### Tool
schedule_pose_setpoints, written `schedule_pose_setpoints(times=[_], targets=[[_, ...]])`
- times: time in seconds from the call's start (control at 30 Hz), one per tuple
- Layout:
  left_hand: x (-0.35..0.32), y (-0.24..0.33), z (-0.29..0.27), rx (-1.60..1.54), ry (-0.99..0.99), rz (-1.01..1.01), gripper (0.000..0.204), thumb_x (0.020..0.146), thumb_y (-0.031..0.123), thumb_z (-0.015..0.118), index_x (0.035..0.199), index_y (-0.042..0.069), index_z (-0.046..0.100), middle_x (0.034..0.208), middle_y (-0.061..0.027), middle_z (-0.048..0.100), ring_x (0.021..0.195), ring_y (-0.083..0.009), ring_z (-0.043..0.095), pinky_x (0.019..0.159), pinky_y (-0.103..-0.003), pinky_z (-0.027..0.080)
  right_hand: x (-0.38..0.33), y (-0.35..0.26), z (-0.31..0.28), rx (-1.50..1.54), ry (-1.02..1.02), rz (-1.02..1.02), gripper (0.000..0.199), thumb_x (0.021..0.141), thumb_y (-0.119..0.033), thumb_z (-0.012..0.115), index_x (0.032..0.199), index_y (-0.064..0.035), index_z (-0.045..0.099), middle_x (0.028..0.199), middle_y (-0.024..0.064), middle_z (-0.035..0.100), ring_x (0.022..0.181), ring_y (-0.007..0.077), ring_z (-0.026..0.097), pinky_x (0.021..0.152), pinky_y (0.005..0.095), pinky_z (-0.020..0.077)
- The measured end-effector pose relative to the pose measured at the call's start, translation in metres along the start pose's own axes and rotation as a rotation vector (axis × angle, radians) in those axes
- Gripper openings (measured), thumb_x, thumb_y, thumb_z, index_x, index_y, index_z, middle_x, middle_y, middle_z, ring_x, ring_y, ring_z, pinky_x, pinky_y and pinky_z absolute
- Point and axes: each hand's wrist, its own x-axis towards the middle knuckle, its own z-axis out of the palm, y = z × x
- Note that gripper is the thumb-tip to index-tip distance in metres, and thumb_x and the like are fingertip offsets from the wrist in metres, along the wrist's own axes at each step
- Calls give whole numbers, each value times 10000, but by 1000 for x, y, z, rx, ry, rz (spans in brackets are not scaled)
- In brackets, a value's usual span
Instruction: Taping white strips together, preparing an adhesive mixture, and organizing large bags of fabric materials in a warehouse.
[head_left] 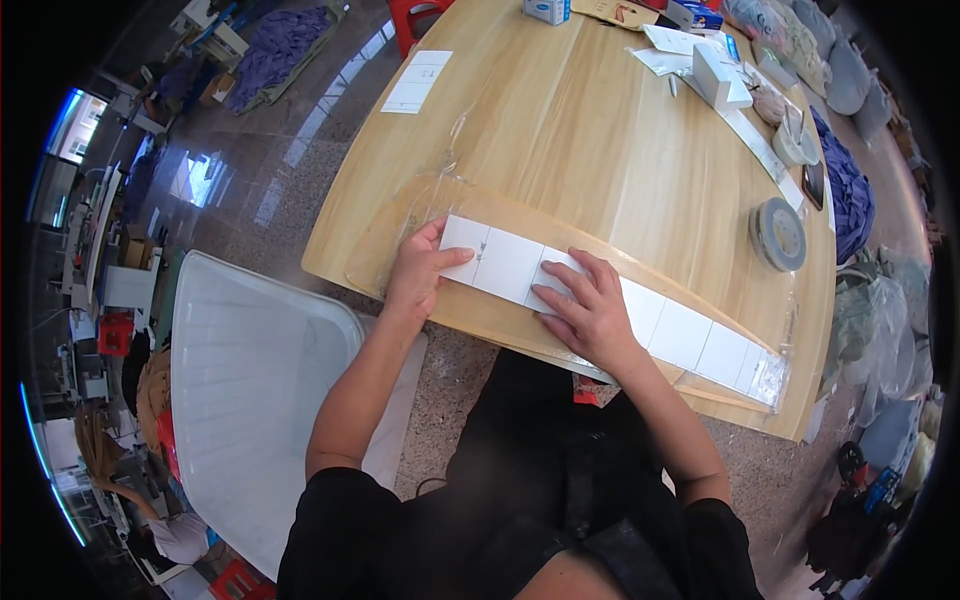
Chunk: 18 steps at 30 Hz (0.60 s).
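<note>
A long white paper strip (510,265) with lines drawn across it runs along the near edge of the wooden table, from my left hand down to the right. My left hand (420,268) pinches its left end, thumb on top and the other fingers mostly hidden behind and beneath. Over the middle of the strip lies my right hand (590,305), fingers stretched out and slightly apart, touching the paper. Clear tape (768,378) covers the strip's right end. Under the strip is a tan, translucent sheet (400,215) with a curved outline.
A smaller white paper (415,82) lies at the table's far left. On the right are a roll of grey tape (778,235), a white bowl (795,142), a phone (813,186) and a white box (718,78). A white plastic chair (255,350) stands at left.
</note>
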Motion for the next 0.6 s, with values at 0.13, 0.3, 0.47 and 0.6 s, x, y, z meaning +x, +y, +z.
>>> schedule_pose_setpoints(times=[0.13, 0.3, 0.47, 0.6], targets=[[-1, 0, 1, -25, 11, 7, 491, 695, -123, 628, 1156, -13, 502, 1045, -113, 623, 930, -183, 620, 837, -295, 507, 0, 0, 0, -1, 4, -2, 388, 639, -135, 759, 1013, -115, 655, 1179, 80, 553, 1119, 363, 471, 907, 461, 417], [-1, 2, 2, -42, 2, -9, 490, 697, -123, 629, 1157, -12, 502, 1043, -114, 624, 932, -188, 621, 837, -298, 509, 0, 1, 0, -2, 1, -1, 385, 641, -136, 759, 1012, -113, 655, 1174, 81, 555, 1122, 365, 471, 909, 462, 416], [0, 2, 1, -62, -2, -19, 492, 695, -123, 634, 1157, -10, 504, 1049, -117, 623, 937, -193, 623, 834, -301, 513, 0, 1, 0, -5, 3, -3, 384, 643, -138, 759, 1012, -112, 656, 1170, 81, 557, 1124, 365, 471, 910, 461, 416], [0, 3, 2, -55, 2, -28, 499, 695, -120, 640, 1163, -10, 506, 1054, -117, 624, 935, -195, 625, 835, -303, 514, 0, 1, 0, -2, 4, 0, 389, 642, -139, 760, 1016, -113, 655, 1174, 81, 556, 1126, 365, 469, 912, 461, 416]])
